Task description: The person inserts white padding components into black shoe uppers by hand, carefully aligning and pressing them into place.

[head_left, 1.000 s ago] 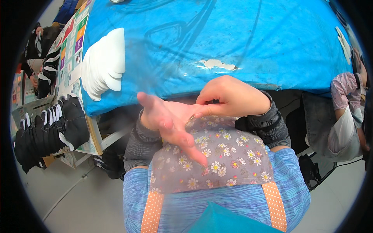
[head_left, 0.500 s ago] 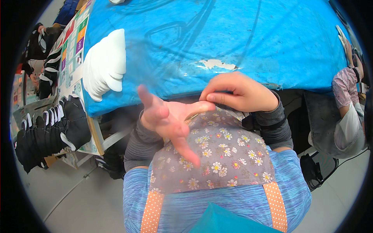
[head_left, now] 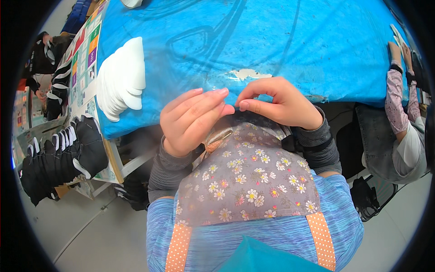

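My left hand (head_left: 192, 119) is raised over my lap at the table's near edge. Its fingers are stretched out side by side, and the thumb stands a little apart from them. My right hand (head_left: 283, 103) is closed in a pinch, its fingertips close beside my left thumb. Whatever lies in that pinch, if anything, is too small to make out. Neither hand touches the stack of white, flat, curved pieces (head_left: 121, 79) on the blue-covered table (head_left: 253, 41), to the left of my hands.
Black shoe uppers (head_left: 68, 147) with white edges stand in a row at the left. A torn patch (head_left: 249, 73) shows in the table cover. At the right edge, another person's arms (head_left: 398, 86) reach over the table. A white thing (head_left: 131, 3) lies at the far left.
My left hand has turned over, and its spread fingers have drawn together beside the right fingertips. My right hand has risen slightly. The other person's arms have reached farther forward.
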### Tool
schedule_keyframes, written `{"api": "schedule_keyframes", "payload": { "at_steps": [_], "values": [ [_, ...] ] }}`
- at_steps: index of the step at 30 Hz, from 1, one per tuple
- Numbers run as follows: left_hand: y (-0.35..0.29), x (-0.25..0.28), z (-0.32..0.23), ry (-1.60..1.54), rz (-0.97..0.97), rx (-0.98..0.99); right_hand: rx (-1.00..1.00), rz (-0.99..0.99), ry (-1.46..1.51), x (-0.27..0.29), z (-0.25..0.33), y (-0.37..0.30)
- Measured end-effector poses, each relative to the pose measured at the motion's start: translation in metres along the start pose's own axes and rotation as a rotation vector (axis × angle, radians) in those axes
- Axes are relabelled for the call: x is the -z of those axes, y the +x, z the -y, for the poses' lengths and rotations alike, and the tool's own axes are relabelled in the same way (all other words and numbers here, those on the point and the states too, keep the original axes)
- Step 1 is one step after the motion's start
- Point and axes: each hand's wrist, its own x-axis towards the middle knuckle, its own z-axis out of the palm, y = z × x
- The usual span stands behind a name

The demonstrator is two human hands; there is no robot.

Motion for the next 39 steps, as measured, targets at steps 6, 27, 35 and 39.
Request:
{"api": "schedule_keyframes", "payload": {
  "at_steps": [6, 27, 35, 39],
  "values": [
    [-0.005, 0.002, 0.007, -0.005, 0.014, 0.065, 0.223, -0.160, -0.163, -0.004, 0.004, 0.001],
    [-0.019, -0.007, 0.008, 0.003, -0.157, 0.180, 0.688, -0.624, -0.716, -0.006, 0.005, 0.000],
    [-0.013, -0.009, 0.008, -0.024, -0.135, 0.198, 0.677, -0.607, -0.739, -0.008, 0.004, 0.002],
    [-0.012, -0.010, 0.008, -0.005, -0.103, 0.198, 0.658, -0.582, -0.736, -0.008, 0.000, 0.002]
  ]
}}
